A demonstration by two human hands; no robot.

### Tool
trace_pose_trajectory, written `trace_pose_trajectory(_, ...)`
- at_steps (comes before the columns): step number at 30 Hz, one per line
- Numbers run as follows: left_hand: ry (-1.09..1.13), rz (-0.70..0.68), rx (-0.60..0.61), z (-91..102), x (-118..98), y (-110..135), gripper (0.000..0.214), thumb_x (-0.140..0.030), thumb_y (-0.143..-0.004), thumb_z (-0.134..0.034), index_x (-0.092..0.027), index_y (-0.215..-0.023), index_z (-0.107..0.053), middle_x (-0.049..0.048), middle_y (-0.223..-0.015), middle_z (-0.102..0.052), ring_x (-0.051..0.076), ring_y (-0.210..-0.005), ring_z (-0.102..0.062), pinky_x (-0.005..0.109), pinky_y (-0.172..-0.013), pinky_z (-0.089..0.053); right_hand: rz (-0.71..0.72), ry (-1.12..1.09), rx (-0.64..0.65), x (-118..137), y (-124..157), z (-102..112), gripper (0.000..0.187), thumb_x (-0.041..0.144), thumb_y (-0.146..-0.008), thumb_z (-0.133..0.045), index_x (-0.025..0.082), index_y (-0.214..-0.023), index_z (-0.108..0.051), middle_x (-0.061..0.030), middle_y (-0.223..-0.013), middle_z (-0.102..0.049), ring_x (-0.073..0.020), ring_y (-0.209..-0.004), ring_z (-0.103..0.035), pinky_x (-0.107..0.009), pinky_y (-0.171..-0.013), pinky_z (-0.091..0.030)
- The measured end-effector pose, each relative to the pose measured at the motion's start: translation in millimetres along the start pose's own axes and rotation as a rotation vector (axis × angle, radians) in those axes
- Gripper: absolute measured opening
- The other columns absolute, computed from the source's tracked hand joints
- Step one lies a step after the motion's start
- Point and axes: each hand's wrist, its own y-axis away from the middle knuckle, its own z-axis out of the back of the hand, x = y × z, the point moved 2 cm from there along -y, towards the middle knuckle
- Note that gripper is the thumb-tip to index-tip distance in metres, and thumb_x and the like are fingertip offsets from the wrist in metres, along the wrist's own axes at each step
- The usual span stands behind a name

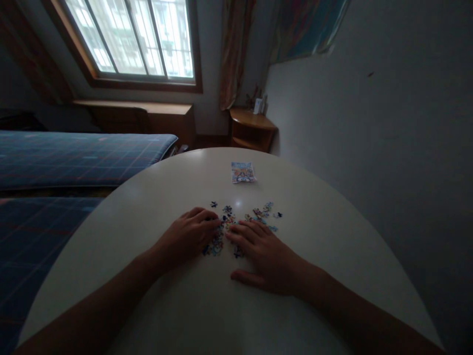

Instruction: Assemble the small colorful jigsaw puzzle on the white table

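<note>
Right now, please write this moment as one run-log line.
left hand: curled, at left of jigsaw pieces, hold unclear | right hand: open, at their right | picture sheet: beyond pieces, on white table

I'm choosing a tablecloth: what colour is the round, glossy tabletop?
The round, glossy tabletop is off-white, best in head view.

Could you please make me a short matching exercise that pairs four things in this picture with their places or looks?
Column one:
1. pieces
2. printed sheet
3. window
4. table

Column two:
A. white, with a curved edge
B. bright, in a brown frame
C. many-coloured, scattered around the left hand and right hand
D. lying alone, beyond both hands

Right pairs: 1-C, 2-D, 3-B, 4-A.
</note>
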Motion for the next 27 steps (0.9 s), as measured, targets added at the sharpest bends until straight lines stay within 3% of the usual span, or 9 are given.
trace_pose_trajectory(9, 0.014, -0.032, 0.035, -0.4, -5.9, 0.0, 0.020, -0.023, -0.096, -0.056, -0.018, -0.112, -0.068, 0.0072, -0.123, -0.069, 0.024, -0.111, -0.060, 0.045, -0.097, -0.052, 0.021, 0.031, -0.113, -0.1, -3.8, 4.5, 0.045, 0.046, -0.088, -0.065, 0.017, -0.123, -0.062, -0.0127, -0.124, -0.064, -0.0272, -0.117, -0.058, -0.048, -0.109, -0.039)
trace_pose_trajectory(12, 0.042, -0.079, 0.088, -0.1, -9.7, 0.4, 0.023, -0.023, -0.095, -0.057, -0.020, -0.116, -0.067, 0.0067, -0.130, -0.065, 0.025, -0.116, -0.057, 0.044, -0.099, -0.050, -0.039, 0.055, -0.164, -1.5, -4.2, 4.9, 0.037, 0.040, -0.091, -0.063, 0.017, -0.120, -0.064, -0.0130, -0.118, -0.066, -0.0274, -0.116, -0.058, -0.049, -0.107, -0.041)
trace_pose_trajectory(16, 0.073, -0.127, 0.121, 1.2, -13.9, 1.2, 0.026, -0.024, -0.097, -0.055, -0.025, -0.121, -0.065, 0.0060, -0.129, -0.063, 0.024, -0.116, -0.055, 0.044, -0.098, -0.048, -0.038, 0.062, -0.192, -3.6, -4.4, 1.7, 0.051, 0.043, -0.089, -0.064, 0.015, -0.131, -0.058, -0.0147, -0.130, -0.061, -0.0302, -0.126, -0.051, -0.051, -0.112, -0.036)
trace_pose_trajectory(19, 0.088, -0.145, 0.130, 3.0, -16.7, 1.4, 0.025, -0.024, -0.099, -0.053, -0.028, -0.120, -0.066, 0.0061, -0.125, -0.063, 0.023, -0.112, -0.056, 0.042, -0.096, -0.048, -0.047, 0.050, -0.192, -5.8, -5.0, -1.7, 0.046, 0.038, -0.094, -0.057, 0.015, -0.133, -0.056, -0.0134, -0.133, -0.059, -0.0291, -0.130, -0.047, -0.052, -0.115, -0.033)
trace_pose_trajectory(27, 0.118, -0.191, 0.161, 7.0, -23.3, 0.2, 0.027, -0.024, -0.099, -0.053, -0.029, -0.123, -0.064, 0.0055, -0.122, -0.063, 0.022, -0.109, -0.056, 0.041, -0.097, -0.047, -0.109, -0.002, -0.273, -10.4, -7.1, -2.3, 0.026, 0.027, -0.090, -0.062, 0.019, -0.114, -0.068, -0.0097, -0.119, -0.066, -0.0256, -0.120, -0.053, -0.050, -0.113, -0.036)
